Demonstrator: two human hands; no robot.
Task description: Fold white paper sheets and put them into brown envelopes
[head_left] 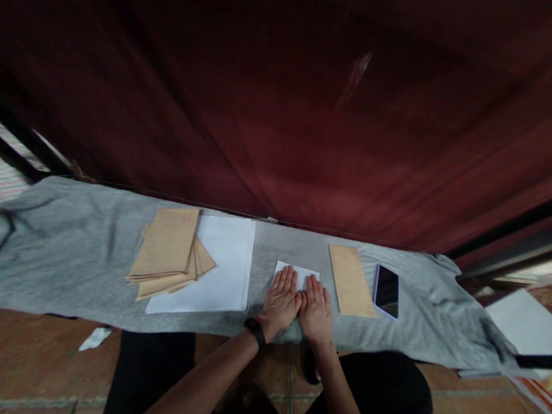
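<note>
A small folded white paper lies on a grey cloth. Both hands rest flat on it, side by side with thumbs touching. My left hand, with a black band on its wrist, covers the paper's left part with fingers stretched out. My right hand presses down on the right part, fingers also flat. Only the paper's far edge shows beyond the fingertips. A single brown envelope lies just right of my right hand.
A fanned stack of brown envelopes sits on white sheets to the left. A dark phone lies right of the single envelope. A dark red curtain hangs behind the cloth. Tiled floor lies below, with a paper scrap.
</note>
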